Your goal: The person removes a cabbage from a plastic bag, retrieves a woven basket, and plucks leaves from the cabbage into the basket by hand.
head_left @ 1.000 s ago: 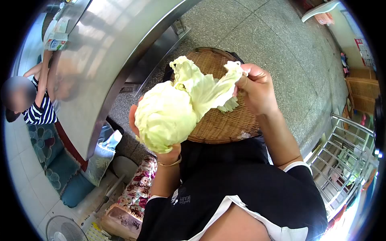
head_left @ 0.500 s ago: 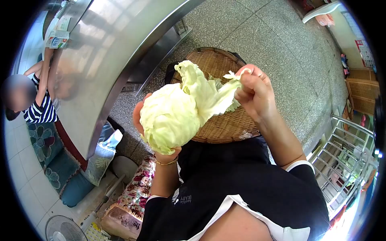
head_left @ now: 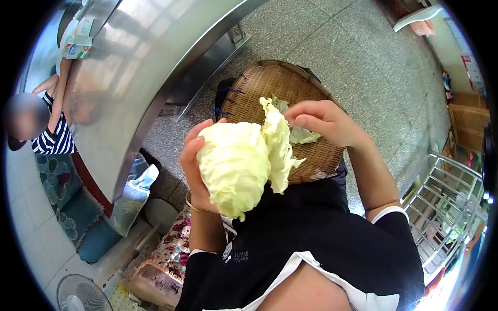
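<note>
1. I see a pale green cabbage (head_left: 233, 168) held up at the near left edge of the woven basket (head_left: 254, 83), hiding part of its rim.
2. The left hand (head_left: 193, 163) grips the cabbage from its left side, fingers spread around it and pressed against it; a thin bracelet (head_left: 193, 205) circles that wrist.
3. On the cabbage's other side, over the basket, a crinkled leaf (head_left: 278, 150) stands out from the head.
4. The right hand (head_left: 329, 123) is above the basket's right part, fingers bent and thumb near them. The tips are right by that leaf, but I can't tell whether they pinch it.
5. More leaf pieces (head_left: 303, 136) lie in the basket, just below the right hand.
6. Left of the basket runs a shiny metal table (head_left: 122, 78); at its far side, someone in a striped top (head_left: 54, 137) leans an arm on it.
7. Well to the basket's right is a metal rack (head_left: 443, 181).
</note>
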### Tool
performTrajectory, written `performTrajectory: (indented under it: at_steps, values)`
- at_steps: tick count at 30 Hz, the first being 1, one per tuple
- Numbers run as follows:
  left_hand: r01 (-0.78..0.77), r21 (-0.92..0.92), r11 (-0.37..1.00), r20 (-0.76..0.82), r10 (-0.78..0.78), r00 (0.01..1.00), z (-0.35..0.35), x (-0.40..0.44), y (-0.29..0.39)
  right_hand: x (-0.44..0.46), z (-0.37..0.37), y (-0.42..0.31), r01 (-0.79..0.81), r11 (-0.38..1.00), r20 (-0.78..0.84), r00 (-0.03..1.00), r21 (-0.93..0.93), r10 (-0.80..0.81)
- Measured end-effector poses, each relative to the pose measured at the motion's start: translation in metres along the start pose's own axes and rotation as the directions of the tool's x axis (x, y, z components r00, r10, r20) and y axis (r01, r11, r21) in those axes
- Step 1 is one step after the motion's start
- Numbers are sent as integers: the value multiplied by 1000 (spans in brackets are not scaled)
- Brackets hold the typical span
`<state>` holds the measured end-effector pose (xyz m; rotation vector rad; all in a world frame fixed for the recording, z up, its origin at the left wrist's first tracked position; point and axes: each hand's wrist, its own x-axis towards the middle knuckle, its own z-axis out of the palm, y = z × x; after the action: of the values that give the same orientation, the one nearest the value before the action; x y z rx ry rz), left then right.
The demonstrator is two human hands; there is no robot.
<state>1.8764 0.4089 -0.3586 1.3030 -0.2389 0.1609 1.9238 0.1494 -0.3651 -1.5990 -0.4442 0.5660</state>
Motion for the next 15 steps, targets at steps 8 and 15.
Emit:
performTrajectory:
  at_steps: [8, 15]
  values:
    - [-225, 241, 944, 168, 188, 968, 7, 5, -6, 8, 40, -9, 103, 908, -373, 926, 406, 62]
    - [-204, -319, 925, -197, 145, 970, -3, 9, -5, -1, 11, -1, 510, 741, -814, 574, 437, 85]
